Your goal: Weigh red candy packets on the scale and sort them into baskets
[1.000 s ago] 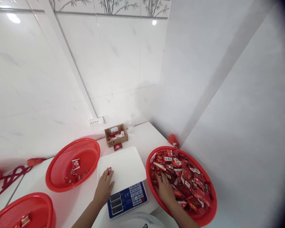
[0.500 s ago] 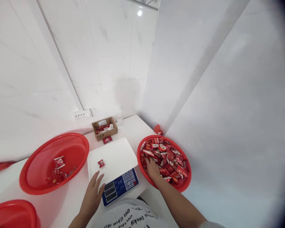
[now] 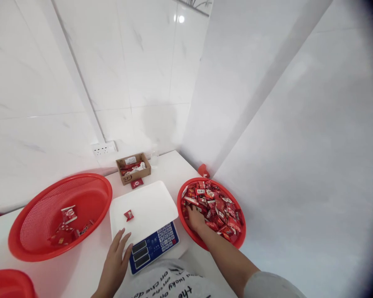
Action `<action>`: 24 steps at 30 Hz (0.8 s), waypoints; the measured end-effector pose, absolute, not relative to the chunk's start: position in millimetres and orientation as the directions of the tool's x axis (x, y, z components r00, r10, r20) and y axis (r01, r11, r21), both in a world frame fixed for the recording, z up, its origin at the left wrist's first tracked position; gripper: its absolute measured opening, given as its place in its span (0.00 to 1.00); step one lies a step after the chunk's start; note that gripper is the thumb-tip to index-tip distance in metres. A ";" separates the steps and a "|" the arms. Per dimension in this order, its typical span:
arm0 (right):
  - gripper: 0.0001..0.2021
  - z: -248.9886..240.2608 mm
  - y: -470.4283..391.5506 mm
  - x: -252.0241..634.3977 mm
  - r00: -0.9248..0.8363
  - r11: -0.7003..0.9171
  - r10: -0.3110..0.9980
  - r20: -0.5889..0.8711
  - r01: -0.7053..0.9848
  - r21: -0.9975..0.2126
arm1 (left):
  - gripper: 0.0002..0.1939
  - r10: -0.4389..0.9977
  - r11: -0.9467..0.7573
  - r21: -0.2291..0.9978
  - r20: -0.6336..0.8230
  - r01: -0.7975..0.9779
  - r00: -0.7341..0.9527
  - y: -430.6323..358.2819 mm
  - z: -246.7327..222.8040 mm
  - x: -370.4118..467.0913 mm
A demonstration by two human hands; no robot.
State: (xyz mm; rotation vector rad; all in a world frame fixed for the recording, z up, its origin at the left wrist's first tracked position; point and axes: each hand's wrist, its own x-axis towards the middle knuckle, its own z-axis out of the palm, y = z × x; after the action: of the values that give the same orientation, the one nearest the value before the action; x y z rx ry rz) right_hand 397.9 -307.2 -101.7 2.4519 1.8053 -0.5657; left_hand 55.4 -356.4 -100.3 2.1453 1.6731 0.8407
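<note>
My left hand (image 3: 117, 257) rests at the front left edge of the white scale tray (image 3: 152, 203), its fingers apart and nothing in them. One small red packet (image 3: 129, 215) lies on the tray, just beyond those fingertips. Below the tray shows the scale's blue keypad panel (image 3: 155, 247). On the right, my right hand (image 3: 195, 219) reaches into a red basket (image 3: 243, 236) full of red wrapped packets (image 3: 220, 207). Its fingertips are down among the packets, so what they touch is hidden.
A large red basket (image 3: 15, 231) with a few packets stands on the left, and part of another red basket (image 3: 12, 277) shows at bottom left. Behind the scale are a cardboard box (image 3: 133, 169) and a red packet (image 3: 137, 183). Walls close in behind and right.
My right hand has pushed deeper among the packets at the basket's left side. My left hand stays by the tray, fingers still spread. The whole view has shifted slightly.
</note>
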 end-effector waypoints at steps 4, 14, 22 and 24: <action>0.25 -97.2 -305.8 400.8 0.248 -0.318 0.918 -0.309 0.927 -0.200 | 0.20 0.960 -0.256 0.579 0.248 0.774 0.132 -356.3 -102.0 66.0; 0.12 -81.6 -323.6 418.3 0.380 -0.393 0.916 -0.129 0.783 -0.483 | 0.18 0.956 -0.257 0.602 0.271 0.756 0.109 -358.0 -106.9 55.2; 0.18 -54.2 -328.6 428.4 0.614 -0.374 0.789 0.006 0.487 -0.789 | 0.17 0.938 -0.332 0.596 0.289 0.731 0.190 -356.1 -102.9 66.0; 0.21 -46.1 -328.9 427.6 0.642 -0.338 0.766 -0.003 0.400 -0.852 | 0.17 0.937 -0.337 0.597 0.289 0.728 0.197 -356.8 -102.6 65.1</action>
State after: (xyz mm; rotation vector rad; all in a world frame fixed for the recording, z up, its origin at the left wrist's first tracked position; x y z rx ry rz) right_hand 427.6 -328.9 -46.1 3.5776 1.6658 -0.9389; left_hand 65.1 -356.8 -102.6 2.1493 1.5682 0.8911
